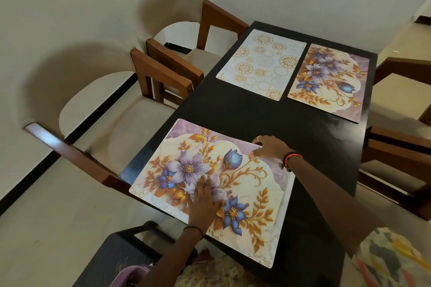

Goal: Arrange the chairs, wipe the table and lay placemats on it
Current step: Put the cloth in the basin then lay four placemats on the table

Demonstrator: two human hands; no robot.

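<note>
A dark surface (245, 109) stands by white walls, with two cushioned wooden chairs (100, 123) at its left side. The nearest floral placemat (254, 184) lies at the near end. The left hand (205, 200) rests flat on it with fingers straight. The right hand (271, 147) has bent fingers touching its far edge; whether they pinch it I cannot tell. At the far end lie a pale medallion placemat (261, 63), whose corner print is too small to read, and a second floral placemat (328, 81) just beside it.
</note>
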